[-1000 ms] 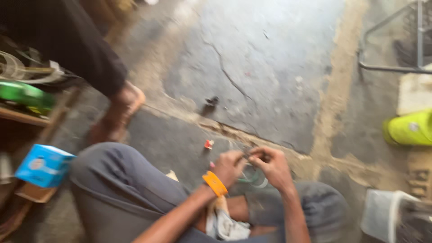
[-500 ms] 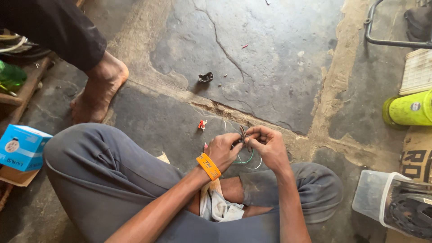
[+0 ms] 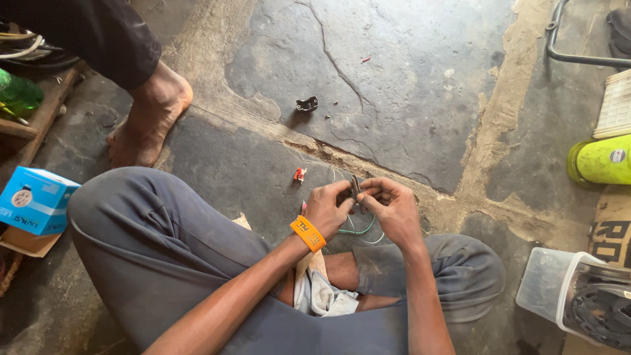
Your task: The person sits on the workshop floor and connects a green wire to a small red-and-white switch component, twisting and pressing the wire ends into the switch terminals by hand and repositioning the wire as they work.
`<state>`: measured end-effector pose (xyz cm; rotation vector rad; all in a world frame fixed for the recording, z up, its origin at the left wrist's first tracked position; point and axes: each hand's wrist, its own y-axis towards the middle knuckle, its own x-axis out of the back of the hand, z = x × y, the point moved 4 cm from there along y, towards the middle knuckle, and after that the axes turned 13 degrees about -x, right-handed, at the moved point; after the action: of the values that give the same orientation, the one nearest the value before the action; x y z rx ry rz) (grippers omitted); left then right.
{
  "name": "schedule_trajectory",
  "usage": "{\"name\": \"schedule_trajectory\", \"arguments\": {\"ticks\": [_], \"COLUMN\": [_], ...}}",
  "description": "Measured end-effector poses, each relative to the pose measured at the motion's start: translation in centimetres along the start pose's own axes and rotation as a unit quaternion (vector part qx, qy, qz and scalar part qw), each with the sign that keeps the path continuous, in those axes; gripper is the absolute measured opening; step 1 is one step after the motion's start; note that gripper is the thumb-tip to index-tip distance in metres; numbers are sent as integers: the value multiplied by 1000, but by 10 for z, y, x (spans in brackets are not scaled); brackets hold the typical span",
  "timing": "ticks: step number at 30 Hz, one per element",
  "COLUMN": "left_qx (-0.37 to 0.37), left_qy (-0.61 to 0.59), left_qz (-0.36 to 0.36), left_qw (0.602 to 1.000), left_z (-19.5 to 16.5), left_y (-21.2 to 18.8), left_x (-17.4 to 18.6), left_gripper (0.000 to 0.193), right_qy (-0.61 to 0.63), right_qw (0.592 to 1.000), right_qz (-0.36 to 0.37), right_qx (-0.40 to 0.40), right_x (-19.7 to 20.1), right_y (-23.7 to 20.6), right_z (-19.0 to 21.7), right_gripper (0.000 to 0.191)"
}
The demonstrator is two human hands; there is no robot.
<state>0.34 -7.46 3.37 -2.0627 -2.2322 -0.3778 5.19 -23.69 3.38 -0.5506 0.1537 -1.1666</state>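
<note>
The floor [image 3: 407, 72] is cracked, stained grey stone with a rough mortar seam running across it. At far left a blue box [image 3: 36, 200] sits beside a wooden shelf edge, and another person's bare foot [image 3: 148, 118] stands flat on the stone. Further right lie a small black clip [image 3: 306, 103] and a red scrap [image 3: 300, 174], well apart. The person sits cross-legged in grey trousers. The left hand [image 3: 327, 210], with an orange wristband [image 3: 307, 233], reaches forward over the knee, fingers pinched on a small dark part [image 3: 355, 187] from the left. The part stands roughly upright, long axis pointing away from the person, just above the floor between both hands. Thin wires [image 3: 358, 229] loop beneath it. The right hand [image 3: 394, 212] meets it from the right, fingers clamped on the same part. At far right are a lime-green can [image 3: 601, 160] and a clear tub [image 3: 545, 286].
</note>
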Motion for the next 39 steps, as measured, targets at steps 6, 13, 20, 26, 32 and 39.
{"name": "schedule_trajectory", "arguments": {"ticks": [6,13,20,26,32,39], "left_qx": [20,-10,1,-14,-40,-44], "left_qy": [-39,-5,-12,3,56,41], "left_qz": [10,2,2,-3,11,1], "left_qw": [999,1000,1000,1000,998,998], "left_z": [12,10,9,17,25,32], "left_y": [-2,0,2,1,-3,-2], "left_x": [-4,-4,-3,-5,-10,-12], "left_gripper": [12,13,12,15,7,9], "right_qy": [-3,-24,-12,-4,6,-17], "right_qw": [1000,998,999,1000,1000,999], "right_qz": [-21,-53,-32,-24,-23,-28], "right_qx": [14,5,2,9,4,-2], "right_x": [-7,-5,-6,-8,-11,-11], "right_y": [0,-1,2,1,0,1], "right_z": [4,4,4,4,7,2], "right_gripper": [20,21,19,18,20,19]}}
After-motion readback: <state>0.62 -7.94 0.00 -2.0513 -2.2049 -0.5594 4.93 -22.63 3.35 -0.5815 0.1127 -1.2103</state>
